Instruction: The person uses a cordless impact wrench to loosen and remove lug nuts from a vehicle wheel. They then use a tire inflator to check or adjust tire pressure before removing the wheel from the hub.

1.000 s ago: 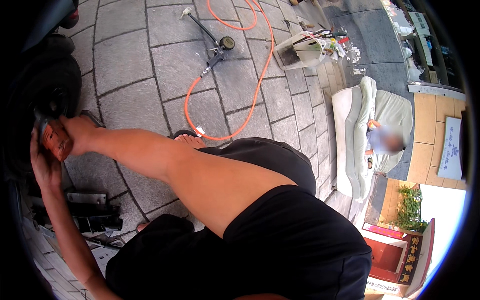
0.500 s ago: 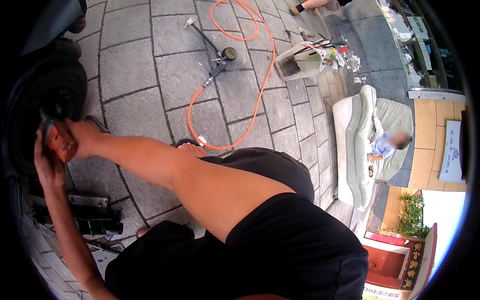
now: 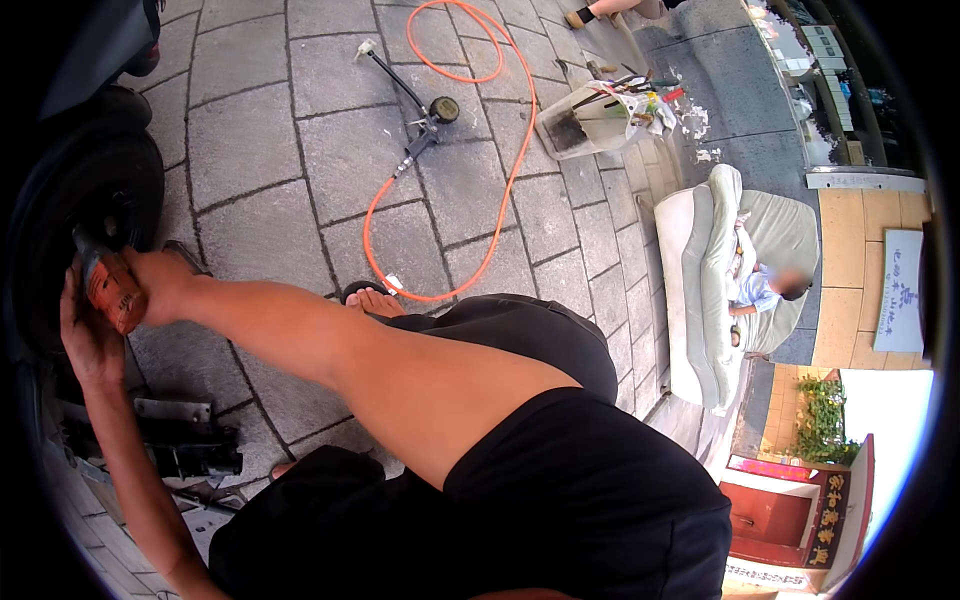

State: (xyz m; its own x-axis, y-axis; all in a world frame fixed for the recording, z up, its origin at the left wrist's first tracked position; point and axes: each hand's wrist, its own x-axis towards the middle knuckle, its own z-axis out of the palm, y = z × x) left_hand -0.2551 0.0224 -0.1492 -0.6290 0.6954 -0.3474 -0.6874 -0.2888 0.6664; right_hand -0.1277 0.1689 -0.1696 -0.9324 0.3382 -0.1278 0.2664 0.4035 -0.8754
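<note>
At the far left, an orange and grey impact wrench (image 3: pixel 118 298) points its nose at the hub of a black wheel (image 3: pixel 138 180). My right hand (image 3: pixel 163 282) is closed around the tool on its right side; its fingers are partly hidden. From below, my left hand (image 3: pixel 93 348) cups the tool's rear and left side, its fingers running up along the housing. Whether the tip sits on a nut is too dark to make out. Close below the wheel lies a dark metal and plastic assembly (image 3: pixel 195 445).
An orange air hose (image 3: pixel 515 190) with an inflator gauge (image 3: pixel 443 110) loops across the paving. Beyond it stands a pale bin (image 3: pixel 590 125) with tools. A child (image 3: pixel 758 292) sits on a worn sofa (image 3: pixel 690 300) at right. My sandalled foot (image 3: pixel 372 300) is beneath my arm.
The view has shifted slightly, so the surroundings sit a little further left. Both hands keep their hold on the impact wrench at the wheel.
</note>
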